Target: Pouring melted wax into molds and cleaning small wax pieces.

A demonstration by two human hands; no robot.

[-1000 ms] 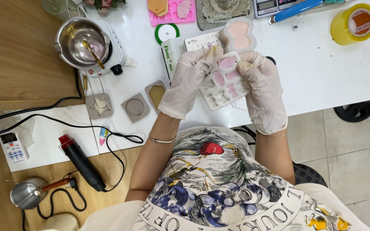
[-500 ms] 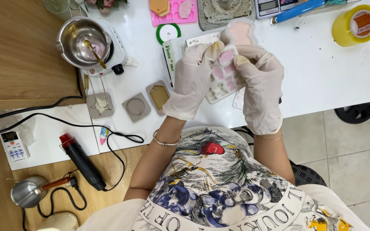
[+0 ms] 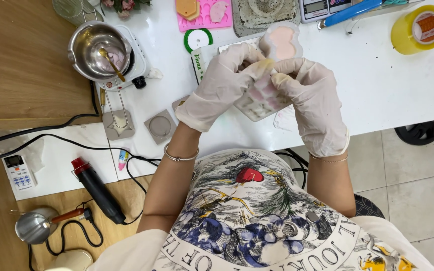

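Both my hands wear pale gloves and grip a white silicone mould (image 3: 263,103) with several small cavities, some filled with pink. My left hand (image 3: 217,85) holds its left side, fingers curled over the top edge. My right hand (image 3: 311,98) holds the right side, thumb pressing into the mould. The mould is bent between them, held above the white table (image 3: 377,85). Just behind my fingers lies a second mould (image 3: 280,41) with a pale pink filling.
A steel pot with a spoon (image 3: 99,47) sits on a small hot plate at the left. Small square moulds (image 3: 159,126) lie near the table's front edge. A pink mould tray (image 3: 202,12), yellow tape roll (image 3: 418,27), heat gun (image 3: 96,188) and remote (image 3: 18,171) are around.
My hands have squeezed closer together and flexed the mould, which now shows less of its face. My left forearm has swung leftward, covering the hexagonal mould near the table edge.
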